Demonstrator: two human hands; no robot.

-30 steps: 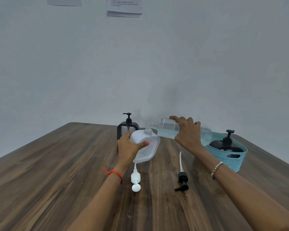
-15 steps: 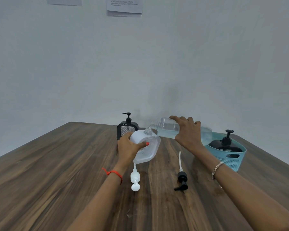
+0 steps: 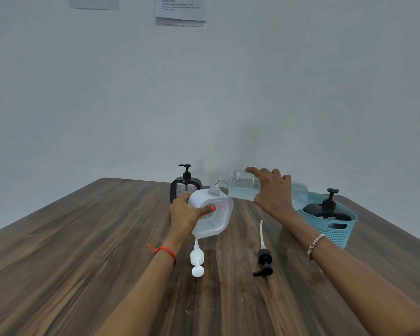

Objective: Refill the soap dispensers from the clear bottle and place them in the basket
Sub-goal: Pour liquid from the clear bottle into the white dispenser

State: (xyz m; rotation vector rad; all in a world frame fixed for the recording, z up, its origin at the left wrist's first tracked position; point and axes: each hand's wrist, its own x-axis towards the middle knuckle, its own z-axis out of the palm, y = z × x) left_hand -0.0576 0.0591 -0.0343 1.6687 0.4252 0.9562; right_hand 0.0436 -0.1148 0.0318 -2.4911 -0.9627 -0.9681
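My left hand (image 3: 183, 213) grips a white soap dispenser (image 3: 214, 215), pump off, tilted with its open neck up and to the right. My right hand (image 3: 273, 191) grips the clear bottle (image 3: 243, 185), tipped almost flat, its mouth just above the dispenser's neck; pale liquid lies inside it. A black dispenser with a pump (image 3: 185, 186) stands behind the white one. A dark dispenser (image 3: 327, 210) sits in the teal basket (image 3: 337, 232) at the right.
A white pump (image 3: 197, 260) and a black pump with a white tube (image 3: 263, 258) lie loose on the wooden table (image 3: 70, 251) in front of my hands. The table's far edge meets a plain wall with papers (image 3: 181, 10) pinned high.
The clear bottle's mouth has stayed over the white dispenser's neck; both hands hold nearly the same pose, with only a slight shift of view.
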